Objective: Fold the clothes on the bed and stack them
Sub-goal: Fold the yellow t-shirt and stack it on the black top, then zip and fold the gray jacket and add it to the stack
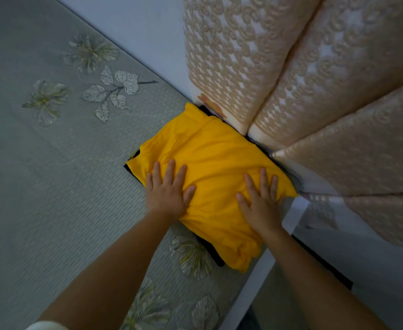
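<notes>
A folded yellow garment (210, 148) lies at the corner of the bed, on top of a dark garment (211, 251) whose edges peek out beneath it. My left hand (168, 189) presses flat on the yellow garment's left part with straight, spread fingers. My right hand (260, 198) presses flat on its right part, near the bed's edge, fingers also straight.
The bed is covered with a grey-green sheet (52, 175) printed with flowers and leaves. Beige patterned curtains (314, 79) hang right behind the stack. A pale wall (136, 27) runs along the bed's far side. The bed's edge (255, 282) drops off at the right.
</notes>
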Motion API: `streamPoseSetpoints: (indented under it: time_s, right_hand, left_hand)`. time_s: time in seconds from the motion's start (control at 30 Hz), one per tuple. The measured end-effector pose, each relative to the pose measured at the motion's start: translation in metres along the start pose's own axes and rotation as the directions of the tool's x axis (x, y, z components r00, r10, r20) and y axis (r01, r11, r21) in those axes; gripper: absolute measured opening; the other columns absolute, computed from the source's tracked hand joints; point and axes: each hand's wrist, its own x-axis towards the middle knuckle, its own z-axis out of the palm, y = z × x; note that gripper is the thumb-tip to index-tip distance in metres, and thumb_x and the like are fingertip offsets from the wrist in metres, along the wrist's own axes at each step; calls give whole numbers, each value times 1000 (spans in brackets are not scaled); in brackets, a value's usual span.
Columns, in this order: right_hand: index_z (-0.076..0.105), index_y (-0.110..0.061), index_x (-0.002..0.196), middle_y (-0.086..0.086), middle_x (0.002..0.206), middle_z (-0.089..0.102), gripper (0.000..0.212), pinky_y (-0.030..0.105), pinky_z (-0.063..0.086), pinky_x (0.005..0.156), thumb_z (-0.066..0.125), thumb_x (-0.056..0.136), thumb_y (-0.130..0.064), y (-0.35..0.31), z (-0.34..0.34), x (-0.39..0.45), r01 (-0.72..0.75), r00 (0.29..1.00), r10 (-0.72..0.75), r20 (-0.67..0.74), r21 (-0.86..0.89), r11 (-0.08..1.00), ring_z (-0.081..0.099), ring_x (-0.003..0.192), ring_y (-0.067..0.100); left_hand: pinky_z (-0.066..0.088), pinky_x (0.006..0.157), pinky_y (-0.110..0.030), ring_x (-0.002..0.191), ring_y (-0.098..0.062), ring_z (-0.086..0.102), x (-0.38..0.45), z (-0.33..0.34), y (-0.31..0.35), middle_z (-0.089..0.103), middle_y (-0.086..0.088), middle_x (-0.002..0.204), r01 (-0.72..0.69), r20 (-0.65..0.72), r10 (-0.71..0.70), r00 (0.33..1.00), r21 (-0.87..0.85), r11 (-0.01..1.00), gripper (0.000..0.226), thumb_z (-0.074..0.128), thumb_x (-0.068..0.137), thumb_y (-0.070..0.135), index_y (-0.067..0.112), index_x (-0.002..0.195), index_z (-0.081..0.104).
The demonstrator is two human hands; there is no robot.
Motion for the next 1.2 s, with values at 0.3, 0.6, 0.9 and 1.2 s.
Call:
streamPoseSetpoints:
  time_s: [0.3,0.6,0.9,1.2]
  right_hand:
    - [9,-31,146,1,155,-11,56,55,-1,110,25,95,-49,-16,-32,-2,68,996,-54,69,-209,976,-13,140,29]
    - [27,-20,143,5,154,12,61,46,5,112,47,90,-45,-133,-52,-119,617,787,-609,100,-178,767,2,142,25]
    - [39,-13,137,9,149,27,59,48,11,110,49,89,-45,-295,-30,-332,972,208,-954,216,-156,176,16,140,29]
    - [37,-16,138,5,151,23,56,43,12,109,41,92,-47,-336,84,-654,961,-257,-903,343,-5,-275,14,140,24]
  left_hand:
    - [-3,112,-48,142,-26,-8,-6,-18,-3,0,0,156,45,16,-45,999,15,999,58,19,93,57,34,146,9]
    - [11,110,-37,142,-20,9,-207,-73,-29,12,-2,155,476,-171,-491,854,-122,871,54,31,96,42,29,146,14]
    - [15,108,-39,140,-23,14,-504,-112,-97,20,-4,152,847,-302,-875,378,-269,459,54,36,93,48,27,142,28]
    - [14,110,-40,141,-23,10,-823,-18,-83,17,-2,153,918,-121,-987,-101,-395,-46,52,33,94,47,28,142,27]
